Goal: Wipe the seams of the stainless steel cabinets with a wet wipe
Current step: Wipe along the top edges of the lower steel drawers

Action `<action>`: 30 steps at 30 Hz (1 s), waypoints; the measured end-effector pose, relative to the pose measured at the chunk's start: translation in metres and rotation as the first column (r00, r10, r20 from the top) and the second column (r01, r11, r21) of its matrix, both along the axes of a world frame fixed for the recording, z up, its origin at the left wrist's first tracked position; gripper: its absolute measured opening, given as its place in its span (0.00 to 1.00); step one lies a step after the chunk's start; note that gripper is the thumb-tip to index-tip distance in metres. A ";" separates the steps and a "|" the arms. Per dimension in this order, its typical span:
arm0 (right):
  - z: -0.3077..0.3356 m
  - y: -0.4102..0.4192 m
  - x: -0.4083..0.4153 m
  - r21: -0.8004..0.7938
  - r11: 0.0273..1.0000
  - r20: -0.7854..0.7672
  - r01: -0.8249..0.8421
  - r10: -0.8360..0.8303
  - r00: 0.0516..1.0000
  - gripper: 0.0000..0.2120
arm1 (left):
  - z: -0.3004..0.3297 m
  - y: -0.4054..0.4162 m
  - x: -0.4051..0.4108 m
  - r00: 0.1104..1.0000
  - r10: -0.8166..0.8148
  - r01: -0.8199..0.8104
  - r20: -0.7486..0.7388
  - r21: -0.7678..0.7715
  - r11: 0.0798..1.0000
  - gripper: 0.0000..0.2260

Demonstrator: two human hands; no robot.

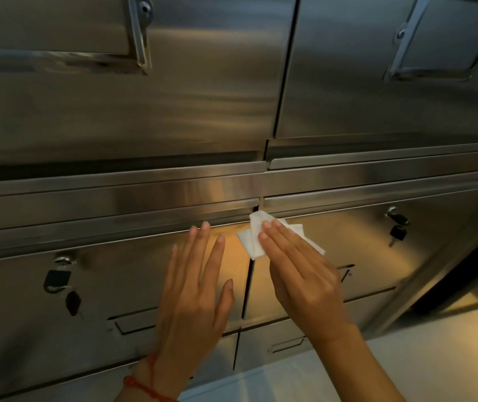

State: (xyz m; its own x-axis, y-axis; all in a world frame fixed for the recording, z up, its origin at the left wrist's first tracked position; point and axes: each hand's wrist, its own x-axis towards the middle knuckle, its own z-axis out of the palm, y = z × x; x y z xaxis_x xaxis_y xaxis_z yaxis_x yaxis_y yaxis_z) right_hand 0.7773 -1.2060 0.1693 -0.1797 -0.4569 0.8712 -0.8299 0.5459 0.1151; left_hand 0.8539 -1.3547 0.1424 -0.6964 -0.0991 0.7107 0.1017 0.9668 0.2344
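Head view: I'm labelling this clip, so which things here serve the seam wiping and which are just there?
In the job:
wet wipe
right hand pressing it
vertical seam
left hand flat on left door

Just there:
padlock
keys in right door's lock
red wrist string

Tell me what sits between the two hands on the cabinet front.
In the head view, between the left hand and the right hand runs the dark vertical seam; the wet wipe covers its top end.

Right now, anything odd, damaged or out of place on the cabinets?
Nothing damaged or spilled. Keys hang in two locks. The right hand presses the wet wipe on the vertical seam; the left hand lies flat on the door.
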 end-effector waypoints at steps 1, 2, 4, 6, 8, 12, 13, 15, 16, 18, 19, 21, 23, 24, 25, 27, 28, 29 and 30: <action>-0.001 0.003 -0.002 -0.002 1.000 0.003 0.001 -0.001 1.000 0.12 | 0.000 0.003 -0.002 1.000 0.006 -0.006 0.006 -0.002 1.000 0.23; -0.001 0.005 -0.004 -0.010 1.000 0.004 -0.001 0.001 1.000 0.13 | 0.001 0.006 -0.004 1.000 0.012 -0.011 0.010 -0.001 1.000 0.23; -0.001 0.012 -0.009 -0.049 0.999 0.014 -0.015 0.016 1.000 0.13 | 0.001 0.013 -0.009 1.000 0.027 -0.027 0.011 0.000 1.000 0.22; -0.001 0.020 -0.016 -0.091 0.996 0.030 -0.028 0.030 0.999 0.13 | 0.000 0.022 -0.015 0.999 0.053 -0.053 0.011 0.002 0.999 0.22; -0.002 0.028 -0.022 -0.114 0.993 0.036 -0.036 0.040 0.999 0.13 | 0.000 0.033 -0.020 0.997 0.080 -0.080 0.010 0.004 0.997 0.23; -0.003 0.040 -0.037 -0.137 0.989 0.034 -0.060 0.065 0.997 0.15 | 0.001 0.052 -0.031 0.993 0.121 -0.121 0.014 -0.010 0.993 0.23; -0.003 0.041 -0.041 -0.143 0.988 0.031 -0.065 0.070 0.997 0.15 | 0.001 0.054 -0.034 0.990 0.138 -0.138 0.021 -0.017 0.990 0.23; -0.003 0.043 -0.047 -0.168 0.982 0.018 -0.080 0.084 0.996 0.14 | 0.000 0.058 -0.039 0.984 0.177 -0.176 0.032 -0.025 0.984 0.23; -0.002 0.042 -0.050 -0.181 0.979 0.008 -0.090 0.093 0.996 0.13 | -0.001 0.059 -0.041 0.980 0.194 -0.193 0.035 -0.024 0.981 0.23; -0.001 0.042 -0.055 -0.194 0.974 -0.016 -0.113 0.112 0.994 0.12 | -0.001 0.061 -0.044 0.975 0.218 -0.218 0.034 -0.009 0.976 0.23; 0.000 0.040 -0.057 -0.196 0.972 -0.030 -0.128 0.124 0.992 0.11 | -0.001 0.061 -0.045 0.973 0.227 -0.228 0.030 -0.001 0.974 0.23; 0.000 0.036 -0.062 -0.205 0.966 -0.051 -0.159 0.152 0.987 0.09 | -0.001 0.061 -0.048 0.968 0.249 -0.249 0.020 0.003 0.968 0.24; 0.000 0.031 -0.066 -0.213 0.960 -0.061 -0.179 0.170 0.984 0.09 | -0.002 0.060 -0.049 0.963 0.269 -0.268 0.010 -0.005 0.963 0.24; -0.001 0.028 -0.067 -0.214 0.959 -0.064 -0.186 0.176 0.982 0.09 | -0.003 0.059 -0.048 0.962 0.273 -0.273 0.004 -0.012 0.962 0.24; -0.002 0.026 -0.067 -0.213 0.958 -0.067 -0.193 0.183 0.981 0.09 | -0.004 0.058 -0.048 0.962 0.275 -0.275 -0.003 -0.022 0.961 0.24; -0.006 0.020 -0.068 -0.198 0.958 -0.067 -0.206 0.196 0.978 0.09 | -0.007 0.056 -0.047 0.961 0.276 -0.276 -0.009 -0.040 0.960 0.24; -0.008 0.018 -0.068 -0.189 0.960 -0.068 -0.208 0.198 0.978 0.09 | -0.008 0.054 -0.046 0.961 0.276 -0.276 -0.012 -0.047 0.960 0.24; -0.010 0.016 -0.069 -0.181 0.961 -0.069 -0.209 0.199 0.978 0.09 | -0.010 0.053 -0.046 0.961 0.276 -0.277 -0.017 -0.052 0.960 0.24; -0.012 0.014 -0.070 -0.173 0.963 -0.070 -0.208 0.198 0.978 0.09 | -0.012 0.051 -0.046 0.961 0.276 -0.277 -0.021 -0.056 0.959 0.24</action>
